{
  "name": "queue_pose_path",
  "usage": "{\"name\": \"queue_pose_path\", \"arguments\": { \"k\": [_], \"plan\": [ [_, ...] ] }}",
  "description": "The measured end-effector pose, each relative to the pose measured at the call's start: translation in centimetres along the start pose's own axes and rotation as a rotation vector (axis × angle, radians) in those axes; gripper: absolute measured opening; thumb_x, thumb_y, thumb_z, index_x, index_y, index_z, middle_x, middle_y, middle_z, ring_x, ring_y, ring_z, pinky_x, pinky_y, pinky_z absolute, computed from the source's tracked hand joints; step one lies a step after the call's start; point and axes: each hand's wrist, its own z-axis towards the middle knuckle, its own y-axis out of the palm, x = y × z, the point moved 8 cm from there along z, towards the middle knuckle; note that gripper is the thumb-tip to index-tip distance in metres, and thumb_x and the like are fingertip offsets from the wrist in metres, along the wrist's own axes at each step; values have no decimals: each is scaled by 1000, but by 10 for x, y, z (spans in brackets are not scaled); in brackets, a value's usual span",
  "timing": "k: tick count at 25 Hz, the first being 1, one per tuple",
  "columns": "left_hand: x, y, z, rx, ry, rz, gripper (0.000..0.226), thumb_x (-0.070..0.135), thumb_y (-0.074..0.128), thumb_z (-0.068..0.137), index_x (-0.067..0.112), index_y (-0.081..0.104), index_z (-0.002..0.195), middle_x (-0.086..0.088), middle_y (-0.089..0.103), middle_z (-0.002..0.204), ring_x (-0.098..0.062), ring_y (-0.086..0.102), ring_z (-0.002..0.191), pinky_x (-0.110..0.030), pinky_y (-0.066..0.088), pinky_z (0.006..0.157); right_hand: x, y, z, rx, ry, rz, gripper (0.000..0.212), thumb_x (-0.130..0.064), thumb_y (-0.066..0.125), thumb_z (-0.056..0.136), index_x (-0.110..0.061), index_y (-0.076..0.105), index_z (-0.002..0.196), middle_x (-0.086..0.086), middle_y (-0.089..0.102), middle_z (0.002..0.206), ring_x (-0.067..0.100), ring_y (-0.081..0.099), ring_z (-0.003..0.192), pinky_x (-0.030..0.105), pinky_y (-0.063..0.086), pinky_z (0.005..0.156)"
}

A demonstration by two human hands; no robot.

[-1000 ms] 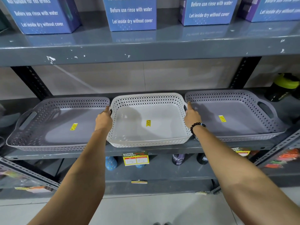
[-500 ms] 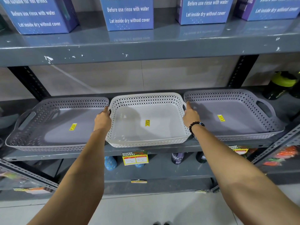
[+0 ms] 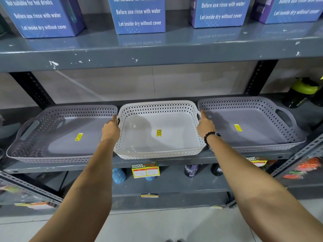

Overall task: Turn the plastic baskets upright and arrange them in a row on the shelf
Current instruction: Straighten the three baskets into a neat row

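Three shallow perforated plastic baskets stand upright side by side on the grey middle shelf. The white basket is in the centre, with a grey basket to its left and another grey basket to its right. Each has a yellow sticker on its floor. My left hand grips the white basket's left handle. My right hand, with a black bead bracelet at the wrist, grips its right handle.
Blue printed boxes stand on the upper shelf directly above. A black bottle with a lime lid stands at the right end of the basket shelf. Bottles and a price tag sit on the lower shelf. Black slotted uprights flank the bay.
Nothing has visibly moved apart from a slight shift of the camera. Both hands stay on the white basket's handles.
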Motion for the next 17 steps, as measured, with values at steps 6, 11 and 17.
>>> {"name": "queue_pose_path", "arguments": {
  "k": [6, 11, 17],
  "plan": [
    [2, 0, 1, -2, 42, 39, 51, 0, 29, 98, 12, 30, 148, -27, 58, 125, -43, 55, 111, -48, 46, 95, 4, 5, 5, -15, 19, 72, 72, 6, 37, 91, -15, 6, 152, 16, 41, 86, 19, 43, 76, 19, 26, 44],
    [3, 0, 1, -3, 40, 64, 50, 2, 29, 99, 13, 29, 148, -29, 59, 122, -43, 56, 109, -49, 48, 92, 3, 5, 3, -46, 24, 76, 72, 5, 36, 92, -16, 2, 151, 5, 30, 90, 16, 41, 63, 19, 26, 44],
    [4, 2, 1, -16, 48, 89, 44, 14, 27, 103, 11, 28, 147, -30, 57, 124, -45, 56, 110, -49, 48, 89, 3, 5, 3, -47, 17, 34, 69, 3, 36, 93, -10, 1, 151, 37, 53, 119, 28, 55, 82, 26, 38, 50]
  ]
}}
